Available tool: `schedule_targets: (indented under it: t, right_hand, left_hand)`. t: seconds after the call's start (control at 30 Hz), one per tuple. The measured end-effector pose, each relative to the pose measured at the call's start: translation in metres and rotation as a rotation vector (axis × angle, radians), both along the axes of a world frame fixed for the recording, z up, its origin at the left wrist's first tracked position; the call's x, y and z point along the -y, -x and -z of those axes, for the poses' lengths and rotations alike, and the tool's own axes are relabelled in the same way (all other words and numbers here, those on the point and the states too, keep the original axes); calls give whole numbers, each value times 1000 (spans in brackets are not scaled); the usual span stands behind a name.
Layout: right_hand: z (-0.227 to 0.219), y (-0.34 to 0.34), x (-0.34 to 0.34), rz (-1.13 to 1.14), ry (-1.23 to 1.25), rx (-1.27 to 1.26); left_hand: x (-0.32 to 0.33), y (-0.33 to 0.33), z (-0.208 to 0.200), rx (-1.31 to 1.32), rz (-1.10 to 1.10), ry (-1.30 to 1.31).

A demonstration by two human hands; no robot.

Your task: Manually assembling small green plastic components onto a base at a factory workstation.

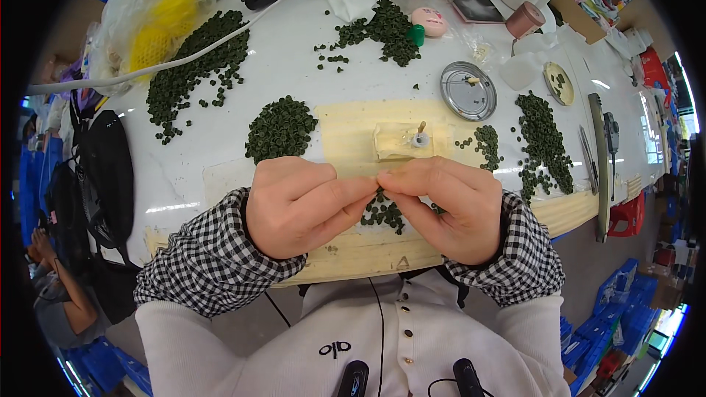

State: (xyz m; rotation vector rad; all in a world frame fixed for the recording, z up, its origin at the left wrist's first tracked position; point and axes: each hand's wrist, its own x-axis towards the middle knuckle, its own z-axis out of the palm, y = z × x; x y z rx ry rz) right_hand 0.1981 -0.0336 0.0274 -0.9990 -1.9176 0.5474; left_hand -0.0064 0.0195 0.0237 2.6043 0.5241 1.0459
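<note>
My left hand (305,206) and my right hand (452,209) meet fingertip to fingertip over the near part of the table. Both are closed in a pinch; whatever lies between the fingertips is too small to make out. Partly hidden beneath them is a small pile of dark green, button-like pieces (384,219). Just beyond my fingers stands a tape-wrapped block (396,144) with a short upright peg (421,136) on it. A rounded heap of the same green pieces (282,129) lies beyond my left hand, and a smaller scatter (487,145) is beyond my right.
More green heaps lie at far left (209,47), far middle (390,33) and right (544,143). A white cable (176,63) crosses the left heap. A round metal lid (468,91), tweezers (588,158) and a black bag (107,169) sit around. Another person (62,309) is at left.
</note>
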Motion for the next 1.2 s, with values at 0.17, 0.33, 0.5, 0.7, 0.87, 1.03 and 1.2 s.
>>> schedule_targets:
  t: [0.17, 0.33, 0.5, 0.7, 0.87, 1.03, 1.2]
  right_hand:
    - [1, 1, 0, 2, -13, 2]
    - [1, 1, 0, -13, 1, 6]
    - [0, 0, 1, -28, 35, 5]
    - [2, 0, 2, -26, 43, -14]
    - [1, 0, 1, 19, 141, -60]
    - [1, 1, 2, 38, 216, -109]
    - [-2, 1, 2, 32, 333, -155]
  left_hand:
    - [0, 0, 1, 1, 0, -6]
    - [1, 1, 1, -12, 27, 25]
    - [2, 1, 0, -15, 52, 63]
    - [2, -1, 3, 40, 72, 171]
    - [8, 1, 4, 113, 19, 785]
    - [7, 2, 8, 142, 36, 964]
    - [8, 1, 4, 132, 37, 1061]
